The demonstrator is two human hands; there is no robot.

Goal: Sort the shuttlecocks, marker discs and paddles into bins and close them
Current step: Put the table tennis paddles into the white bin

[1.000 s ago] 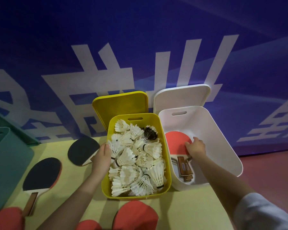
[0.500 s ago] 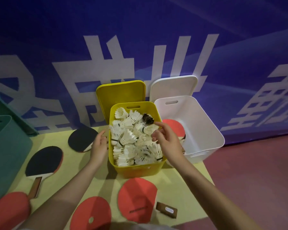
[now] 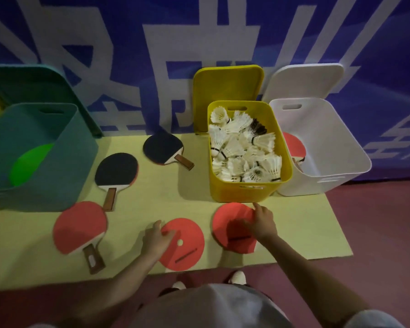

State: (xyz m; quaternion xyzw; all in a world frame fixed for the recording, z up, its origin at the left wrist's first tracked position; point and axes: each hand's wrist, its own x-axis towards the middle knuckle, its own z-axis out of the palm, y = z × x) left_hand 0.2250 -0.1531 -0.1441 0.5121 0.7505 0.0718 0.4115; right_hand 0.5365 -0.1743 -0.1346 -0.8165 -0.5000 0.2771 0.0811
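Note:
A yellow bin (image 3: 242, 192) holds several white shuttlecocks (image 3: 243, 147), and its lid (image 3: 227, 84) leans on the wall behind. To its right, an open white bin (image 3: 329, 147) has a red paddle (image 3: 294, 145) inside. An open teal bin (image 3: 64, 157) at the left holds a green disc (image 3: 30, 162). My left hand (image 3: 155, 237) touches the left edge of a red marker disc (image 3: 187, 247). My right hand (image 3: 263, 221) rests on a red paddle (image 3: 230, 223) and hides its handle. Two black-faced paddles (image 3: 116, 171) (image 3: 162, 147) and a red paddle (image 3: 79, 227) lie on the mat.
Everything sits on a yellow mat (image 3: 301, 223) laid on a reddish floor (image 3: 376, 245). A blue banner wall (image 3: 128, 43) stands right behind the bins, and the white lid (image 3: 305, 81) leans on it. My shoes (image 3: 237, 276) are at the mat's near edge.
Both hands left the bins and came down to the near part of the mat. The left now touches the red disc, the right lies on the red paddle. The view has pulled back.

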